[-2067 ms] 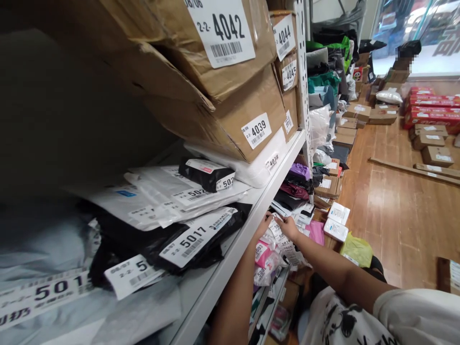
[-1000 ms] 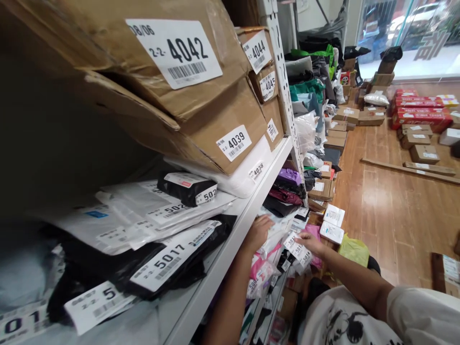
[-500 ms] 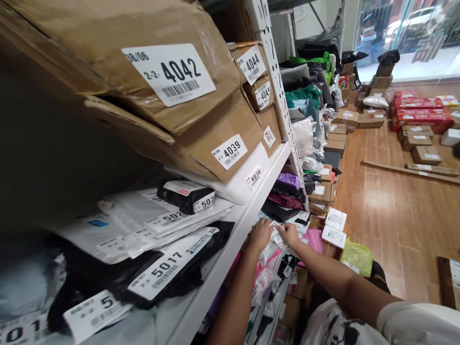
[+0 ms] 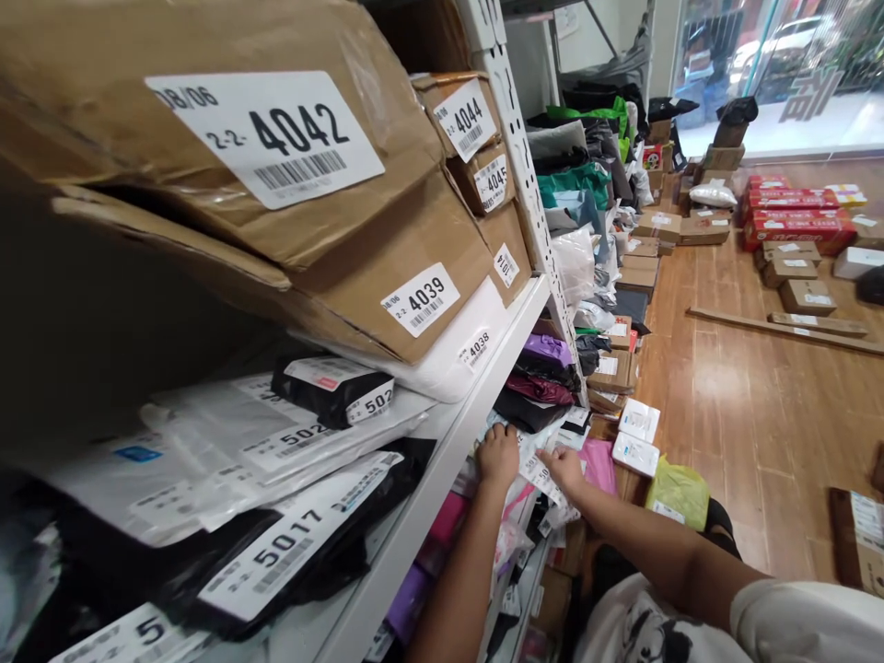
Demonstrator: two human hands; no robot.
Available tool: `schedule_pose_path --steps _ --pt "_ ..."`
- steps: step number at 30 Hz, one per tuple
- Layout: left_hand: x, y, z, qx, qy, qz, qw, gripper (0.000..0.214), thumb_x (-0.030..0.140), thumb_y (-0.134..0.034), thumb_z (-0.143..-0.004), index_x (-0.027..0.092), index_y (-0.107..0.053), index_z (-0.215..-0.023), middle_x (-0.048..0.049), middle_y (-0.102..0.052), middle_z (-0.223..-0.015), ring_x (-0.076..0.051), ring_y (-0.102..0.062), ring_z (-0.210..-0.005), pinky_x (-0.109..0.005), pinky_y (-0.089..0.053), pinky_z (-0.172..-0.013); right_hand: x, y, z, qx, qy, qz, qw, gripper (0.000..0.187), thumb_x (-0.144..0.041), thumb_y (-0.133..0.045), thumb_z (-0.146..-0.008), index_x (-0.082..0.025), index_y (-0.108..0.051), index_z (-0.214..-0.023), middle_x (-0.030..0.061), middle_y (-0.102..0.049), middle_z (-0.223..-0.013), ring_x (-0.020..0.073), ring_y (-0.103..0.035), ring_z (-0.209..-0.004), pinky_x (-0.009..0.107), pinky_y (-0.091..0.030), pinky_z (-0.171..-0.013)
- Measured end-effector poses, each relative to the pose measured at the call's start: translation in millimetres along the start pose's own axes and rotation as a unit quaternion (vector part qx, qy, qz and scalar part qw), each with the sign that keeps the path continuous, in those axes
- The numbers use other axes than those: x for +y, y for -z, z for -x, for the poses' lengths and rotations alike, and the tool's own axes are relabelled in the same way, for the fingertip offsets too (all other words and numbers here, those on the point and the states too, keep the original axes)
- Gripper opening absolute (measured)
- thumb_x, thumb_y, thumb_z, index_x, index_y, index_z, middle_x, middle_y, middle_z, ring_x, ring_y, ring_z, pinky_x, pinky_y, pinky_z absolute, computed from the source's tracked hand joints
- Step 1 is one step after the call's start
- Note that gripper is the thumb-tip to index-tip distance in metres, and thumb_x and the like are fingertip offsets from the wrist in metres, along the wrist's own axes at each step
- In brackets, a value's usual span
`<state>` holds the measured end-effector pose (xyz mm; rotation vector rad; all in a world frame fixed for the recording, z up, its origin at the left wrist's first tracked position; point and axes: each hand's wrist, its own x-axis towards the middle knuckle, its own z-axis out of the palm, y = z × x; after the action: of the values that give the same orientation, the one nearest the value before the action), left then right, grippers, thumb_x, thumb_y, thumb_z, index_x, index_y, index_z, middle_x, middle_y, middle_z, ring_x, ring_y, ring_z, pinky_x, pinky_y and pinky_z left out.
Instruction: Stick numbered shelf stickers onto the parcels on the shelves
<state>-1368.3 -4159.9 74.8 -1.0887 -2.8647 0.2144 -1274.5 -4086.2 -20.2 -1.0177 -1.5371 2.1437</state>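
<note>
My left hand (image 4: 498,453) rests over the lower shelf's front, fingers bent downward. What lies under its fingertips is hidden, though a pale plastic parcel is beside it. My right hand (image 4: 563,468) is just to the right, thumb and forefinger pinched at the edge of a white strip of number labels (image 4: 539,471). Part of a printed "50" number shows on that strip. Above the hands lie a black bag and a dark red bag (image 4: 542,389). A pink bag (image 4: 599,462) sits right of my right hand.
Close on the left, the upper shelf's edge (image 4: 442,470) carries labelled cartons (image 4: 310,212) and a black parcel marked 5017 (image 4: 296,543). A perforated upright (image 4: 525,166) stands beyond. Parcels line the floor, with a yellow bag (image 4: 680,495) and red boxes (image 4: 794,226).
My hands have moved slightly apart; the left has come off the label strip that both were at. The strip now spreads lower, beneath my right fingers. The view has shifted slightly.
</note>
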Motion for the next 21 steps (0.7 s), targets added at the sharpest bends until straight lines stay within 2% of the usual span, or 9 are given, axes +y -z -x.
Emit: schedule_pose_path --steps 3,5,7,9,10,12,16,18,21 --pt "0 1.9 0 0.017 0.026 0.007 0.999 0.029 0.016 -0.047 -0.090 0.007 -0.064 -0.112 -0.0209 -0.063 -0.108 -0.031 -0.062 -0.101 -0.039 -0.052 -0.081 5 23 13 -0.050 0.005 -0.044 0.998 0.053 -0.064 -0.081 -0.046 -0.021 -0.050 -0.048 -0.0047 -0.044 -0.047 0.0102 -0.036 -0.048 0.026 -0.027 -0.050" --pt "-1 6.1 -2 0.053 0.039 0.022 0.998 0.043 0.017 -0.054 -0.086 0.006 -0.055 -0.128 -0.0236 -0.058 -0.122 -0.033 -0.060 -0.109 -0.043 -0.051 -0.089 3 39 14 -0.084 0.008 -0.076 0.994 0.054 -0.067 -0.081 -0.044 -0.019 -0.059 -0.055 -0.0024 -0.052 -0.051 0.0113 -0.041 -0.051 0.026 -0.031 -0.052" --pt "-5 11.2 -8 0.068 -0.019 0.088 0.994 0.051 0.012 -0.053 -0.084 0.012 -0.052 -0.135 -0.0199 -0.056 -0.129 -0.031 -0.054 -0.121 -0.046 -0.042 -0.105 -4 51 6 -0.104 0.014 -0.106 0.989 0.055 -0.070 -0.079 -0.048 -0.019 -0.062 -0.060 -0.0013 -0.056 -0.056 0.0119 -0.045 -0.053 0.026 -0.034 -0.054" --pt "-10 15.0 -14 0.014 -0.119 0.193 0.974 0.048 0.005 -0.048 -0.080 0.021 -0.063 -0.123 -0.0111 -0.065 -0.118 -0.025 -0.056 -0.120 -0.044 -0.034 -0.113 -14 54 -9 -0.112 0.020 -0.129 0.985 0.054 -0.071 -0.076 -0.054 -0.019 -0.062 -0.064 -0.0013 -0.058 -0.059 0.0116 -0.046 -0.054 0.026 -0.036 -0.055" --pt "-13 15.9 -18 -0.026 -0.153 0.238 0.959 0.046 0.003 -0.045 -0.079 0.023 -0.068 -0.112 -0.0075 -0.069 -0.108 -0.022 -0.060 -0.113 -0.040 -0.037 -0.111 -18 51 -17 -0.115 0.022 -0.137 0.984 0.054 -0.071 -0.075 -0.056 -0.020 -0.063 -0.067 -0.0015 -0.059 -0.060 0.0115 -0.047 -0.054 0.026 -0.037 -0.056" --pt "-17 15.7 -24 -0.084 -0.157 0.281 0.943 0.040 0.005 -0.040 -0.080 0.024 -0.070 -0.098 -0.0033 -0.072 -0.095 -0.018 -0.066 -0.097 -0.032 -0.047 -0.098 -27 41 -34 -0.118 0.023 -0.145 0.982 0.053 -0.068 -0.076 -0.056 -0.019 -0.065 -0.072 -0.0012 -0.061 -0.061 0.0123 -0.050 -0.054 0.026 -0.038 -0.056" --pt "-16 11.1 -31 -0.079 -0.078 0.275 0.955 0.033 0.020 -0.032 -0.094 0.022 -0.064 -0.100 -0.0009 -0.071 -0.087 -0.015 -0.066 -0.081 -0.024 -0.050 -0.071 -36 12 -57 -0.107 0.023 -0.130 0.985 0.050 -0.062 -0.081 -0.051 -0.018 -0.067 -0.070 0.0009 -0.063 -0.060 0.0152 -0.054 -0.056 0.028 -0.040 -0.056" --pt "-12 8.8 -35 -0.080 -0.050 0.258 0.961 0.024 0.026 -0.039 -0.095 0.021 -0.062 -0.099 -0.0004 -0.070 -0.083 -0.015 -0.066 -0.077 -0.024 -0.047 -0.067 -36 3 -64 -0.087 0.025 -0.113 0.989 0.046 -0.059 -0.081 -0.051 -0.018 -0.063 -0.060 0.0003 -0.061 -0.055 0.0143 -0.051 -0.054 0.027 -0.038 -0.054" --pt "-3 6.3 -40 -0.081 -0.019 0.219 0.972 0.013 0.023 -0.047 -0.093 0.020 -0.060 -0.094 -0.0025 -0.069 -0.088 -0.017 -0.065 -0.084 -0.025 -0.046 -0.072 -34 -3 -72 -0.054 0.026 -0.081 0.995 0.046 -0.056 -0.081 -0.051 -0.019 -0.054 -0.050 -0.0028 -0.053 -0.048 0.0116 -0.045 -0.050 0.026 -0.033 -0.051"
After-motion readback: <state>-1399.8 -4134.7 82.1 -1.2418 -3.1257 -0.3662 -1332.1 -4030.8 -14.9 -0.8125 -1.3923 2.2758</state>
